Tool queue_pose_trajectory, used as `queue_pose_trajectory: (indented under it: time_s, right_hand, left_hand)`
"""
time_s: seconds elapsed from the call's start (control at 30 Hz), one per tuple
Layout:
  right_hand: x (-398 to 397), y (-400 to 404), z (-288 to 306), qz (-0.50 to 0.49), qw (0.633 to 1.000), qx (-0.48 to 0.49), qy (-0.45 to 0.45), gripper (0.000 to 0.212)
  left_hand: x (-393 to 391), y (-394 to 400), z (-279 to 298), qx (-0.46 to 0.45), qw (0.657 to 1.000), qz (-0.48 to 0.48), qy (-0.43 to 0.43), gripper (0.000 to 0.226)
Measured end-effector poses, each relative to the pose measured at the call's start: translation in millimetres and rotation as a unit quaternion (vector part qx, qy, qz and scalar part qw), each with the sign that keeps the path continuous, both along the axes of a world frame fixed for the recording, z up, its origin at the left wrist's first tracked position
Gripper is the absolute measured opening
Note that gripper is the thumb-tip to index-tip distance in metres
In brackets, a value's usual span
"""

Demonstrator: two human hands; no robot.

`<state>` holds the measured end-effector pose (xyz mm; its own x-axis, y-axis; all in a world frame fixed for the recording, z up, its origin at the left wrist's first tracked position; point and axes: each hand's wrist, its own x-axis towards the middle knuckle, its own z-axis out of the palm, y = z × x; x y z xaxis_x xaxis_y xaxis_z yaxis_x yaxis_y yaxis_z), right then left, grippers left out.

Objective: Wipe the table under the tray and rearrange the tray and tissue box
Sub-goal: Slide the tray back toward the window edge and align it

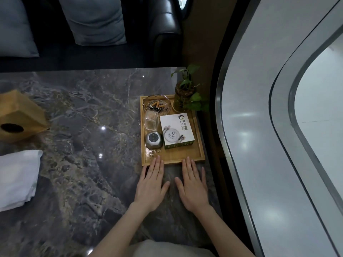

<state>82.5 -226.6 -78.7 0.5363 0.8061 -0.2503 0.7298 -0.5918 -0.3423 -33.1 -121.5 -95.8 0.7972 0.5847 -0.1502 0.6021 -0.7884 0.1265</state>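
Observation:
A wooden tray (201,153) sits at the right edge of the dark marble table (78,112). It carries a glass ashtray (156,106) with cigarette butts, a small glass holder (151,121), a grey gadget (154,139), a white card box (176,129) and a potted plant (183,97). My left hand (151,184) and my right hand (193,184) lie flat on the table, fingers spread, fingertips touching the tray's near rim. A wooden tissue box (20,117) stands at the far left. A folded white cloth (16,178) lies in front of it.
A dark leather sofa (163,30) with grey cushions (92,19) runs along the far side of the table. A curved grey wall with a window (269,127) rises close on the right, beside the tray.

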Motion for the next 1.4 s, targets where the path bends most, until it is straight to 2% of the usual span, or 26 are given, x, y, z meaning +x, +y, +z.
queue_pose_trajectory:
  time_s: [0.3,0.4,0.73,1.03,1.17,1.4]
  right_hand:
    - [21,17,-7,-0.006,1.000,0.020,-0.022,0.073]
    - [21,18,-12,-0.013,0.998,0.028,-0.059,0.064]
    - [35,28,-2,-0.014,0.996,0.021,-0.083,0.053]
    - [33,10,0,-0.030,0.998,-0.010,-0.057,0.062]
    - [33,-1,-1,-0.030,0.998,-0.002,-0.057,0.057]
    - [31,-4,-5,-0.007,0.999,-0.005,-0.036,0.071]
  left_hand:
    - [21,15,-5,-0.007,0.999,-0.006,-0.036,0.071]
    - [19,16,-6,-0.019,0.999,-0.011,-0.040,0.072]
    - [18,16,-6,-0.041,0.997,-0.016,-0.064,0.069]
    - [17,0,1,-0.040,0.998,-0.023,-0.038,0.069]
    - [20,-8,1,-0.039,0.999,-0.017,-0.032,0.068]
    - [20,-6,6,-0.045,0.999,-0.020,-0.012,0.067]
